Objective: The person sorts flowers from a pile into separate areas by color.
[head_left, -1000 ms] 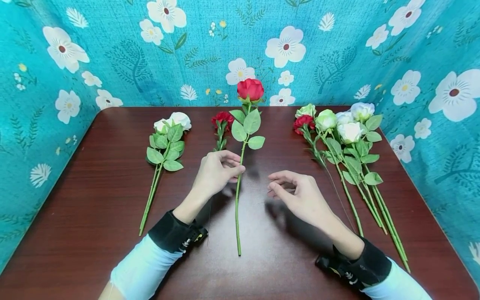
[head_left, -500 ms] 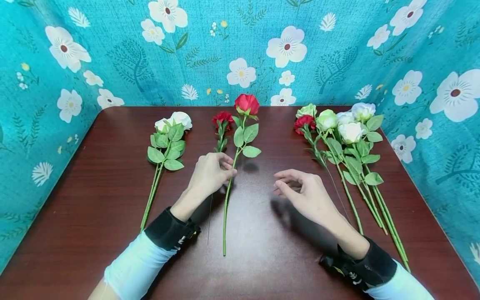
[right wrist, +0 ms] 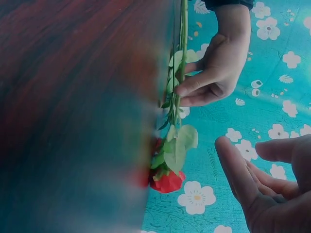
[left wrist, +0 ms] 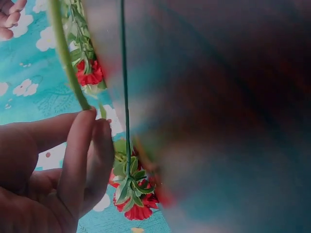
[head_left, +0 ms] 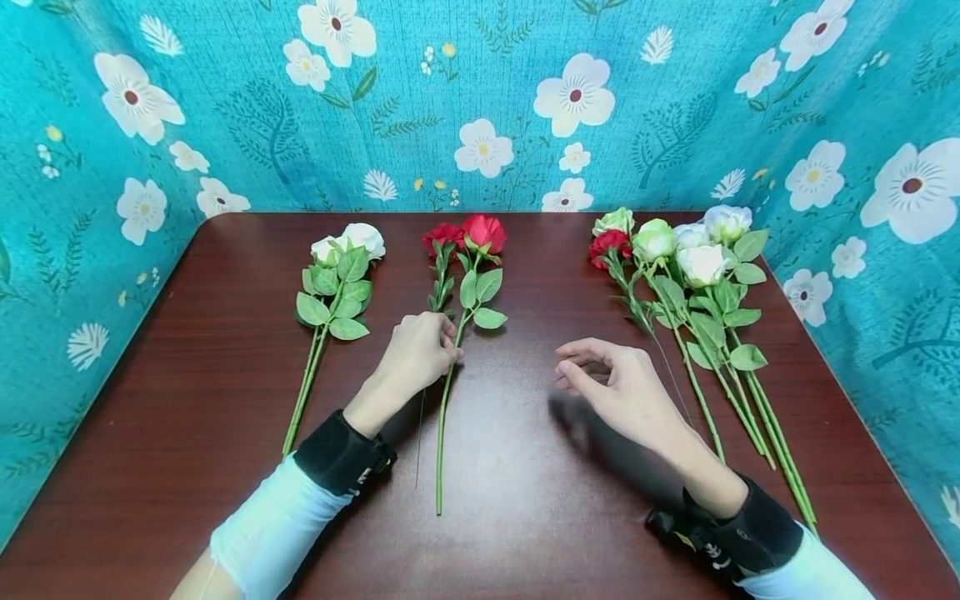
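At mid-table, left hand (head_left: 417,354) is pinching the red rose (head_left: 482,232) by its stem between thumb and fingers, stem lying flat on the dark wood table (head_left: 187,350), bloom pointing at the back wall. Red carnation (head_left: 442,236) is lying just beside it on the left, blooms nearly touching. Right hand (head_left: 619,387) is hovering off to the right, fingers loosely curled, holding nothing. White roses (head_left: 347,243) are lying further left; mixed bunch (head_left: 678,250) is sitting on the right
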The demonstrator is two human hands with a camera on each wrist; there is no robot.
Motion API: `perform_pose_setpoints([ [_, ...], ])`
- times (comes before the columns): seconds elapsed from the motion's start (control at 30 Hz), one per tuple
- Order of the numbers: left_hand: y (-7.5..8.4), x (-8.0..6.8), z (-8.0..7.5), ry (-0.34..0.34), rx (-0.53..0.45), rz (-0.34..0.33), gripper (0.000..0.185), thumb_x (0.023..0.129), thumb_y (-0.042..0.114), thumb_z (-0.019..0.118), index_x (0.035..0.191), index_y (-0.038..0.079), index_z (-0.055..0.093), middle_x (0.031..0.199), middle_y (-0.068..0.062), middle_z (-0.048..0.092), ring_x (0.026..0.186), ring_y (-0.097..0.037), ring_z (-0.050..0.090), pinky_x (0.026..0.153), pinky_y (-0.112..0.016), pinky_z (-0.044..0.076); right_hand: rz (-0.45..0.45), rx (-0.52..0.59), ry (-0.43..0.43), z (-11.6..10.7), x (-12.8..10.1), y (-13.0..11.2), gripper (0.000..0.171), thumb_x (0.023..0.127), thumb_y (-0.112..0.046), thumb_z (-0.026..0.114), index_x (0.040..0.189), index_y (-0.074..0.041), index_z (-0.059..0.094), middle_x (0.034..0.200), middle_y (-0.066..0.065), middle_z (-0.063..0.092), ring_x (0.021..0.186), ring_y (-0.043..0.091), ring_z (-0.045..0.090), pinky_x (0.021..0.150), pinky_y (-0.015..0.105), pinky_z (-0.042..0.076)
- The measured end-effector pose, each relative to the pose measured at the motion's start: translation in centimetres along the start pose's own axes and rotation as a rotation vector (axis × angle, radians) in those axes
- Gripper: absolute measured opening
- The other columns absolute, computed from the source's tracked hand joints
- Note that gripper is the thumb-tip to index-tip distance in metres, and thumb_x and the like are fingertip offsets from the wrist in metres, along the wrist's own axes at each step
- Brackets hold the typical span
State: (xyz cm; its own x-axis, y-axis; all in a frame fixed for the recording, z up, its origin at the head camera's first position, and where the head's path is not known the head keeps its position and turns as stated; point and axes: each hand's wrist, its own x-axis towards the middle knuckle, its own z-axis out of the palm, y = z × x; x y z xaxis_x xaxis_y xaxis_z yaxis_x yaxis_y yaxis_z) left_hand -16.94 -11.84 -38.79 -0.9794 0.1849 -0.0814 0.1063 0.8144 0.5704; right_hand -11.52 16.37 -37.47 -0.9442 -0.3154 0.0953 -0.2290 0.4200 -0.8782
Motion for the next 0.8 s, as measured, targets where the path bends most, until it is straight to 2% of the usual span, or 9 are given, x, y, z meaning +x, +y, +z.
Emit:
perform_pose_setpoints([
  [0.07,-0.1,0.1,0.1,-0.020,0.023,-0.010,0.022,0.089,0.011,0.080,0.104,0.000,0.069,0.073,0.002,0.069,0.067,-0.014,0.067,0.075,-0.039,0.056,0.002,-0.005,-0.003,-0.1,0.0,0.0,0.016,0.101,-0.008,0.065,0.117,-0.004,0.071,0.095,0.006,0.076,0.083,0.031,0.075,0.073,0.029,0.060],
  [0.2,-0.1,0.0,0.3,-0.025,0.071,0.001,0.026,0.089,0.011,0.081,0.107,0.000,0.066,0.080,-0.005,0.071,0.077,-0.023,0.070,0.078,-0.043,0.057,-0.002,-0.016,-0.007,-0.2,-0.1,0.0,0.017,0.101,-0.008,0.065,0.117,-0.004,0.071,0.096,0.006,0.076,0.083,0.030,0.075,0.074,0.029,0.060],
  [0.37,0.1,-0.6,0.3,0.012,0.135,0.034,0.031,0.089,0.014,0.082,0.109,0.002,0.062,0.091,-0.010,0.065,0.084,-0.035,0.066,0.070,-0.047,0.055,-0.006,-0.014,-0.006,-0.4,-0.2,0.1,0.017,0.101,-0.008,0.065,0.117,-0.004,0.071,0.098,0.010,0.076,0.084,0.031,0.075,0.075,0.029,0.060],
  [0.47,0.4,-1.0,0.3,0.038,0.180,0.024,0.035,0.088,0.021,0.083,0.111,0.004,0.061,0.096,-0.013,0.060,0.084,-0.039,0.065,0.065,-0.049,0.055,-0.008,-0.022,-0.005,-0.6,-0.2,0.3,0.017,0.102,-0.009,0.065,0.117,-0.004,0.071,0.098,0.010,0.076,0.084,0.030,0.075,0.075,0.029,0.060],
  [0.57,0.5,-1.3,0.1,0.055,0.239,-0.006,0.048,0.090,0.029,0.082,0.122,0.004,0.057,0.106,-0.019,0.054,0.089,-0.042,0.063,0.066,-0.051,0.056,-0.012,-0.047,-0.002,-1.0,-0.2,0.5,0.017,0.102,-0.010,0.066,0.117,-0.005,0.071,0.098,0.009,0.076,0.084,0.028,0.075,0.075,0.031,0.060],
  [0.67,0.4,-1.6,0.1,0.044,0.286,-0.053,0.062,0.091,0.034,0.080,0.134,0.003,0.047,0.114,-0.025,0.048,0.097,-0.043,0.060,0.070,-0.053,0.057,-0.027,-0.133,0.007,-1.6,-0.4,0.8,0.017,0.102,-0.014,0.067,0.116,-0.007,0.071,0.101,0.007,0.076,0.085,0.022,0.075,0.075,0.034,0.060],
  [0.8,0.1,-1.7,0.2,-0.032,0.280,-0.109,0.071,0.092,0.035,0.079,0.138,0.002,0.037,0.112,-0.027,0.047,0.092,-0.045,0.063,0.072,-0.052,0.056,-0.081,-0.331,0.017,-2.9,-0.8,1.5,0.018,0.101,-0.017,0.068,0.115,-0.008,0.072,0.105,0.006,0.074,0.087,0.019,0.074,0.076,0.041,0.060],
])
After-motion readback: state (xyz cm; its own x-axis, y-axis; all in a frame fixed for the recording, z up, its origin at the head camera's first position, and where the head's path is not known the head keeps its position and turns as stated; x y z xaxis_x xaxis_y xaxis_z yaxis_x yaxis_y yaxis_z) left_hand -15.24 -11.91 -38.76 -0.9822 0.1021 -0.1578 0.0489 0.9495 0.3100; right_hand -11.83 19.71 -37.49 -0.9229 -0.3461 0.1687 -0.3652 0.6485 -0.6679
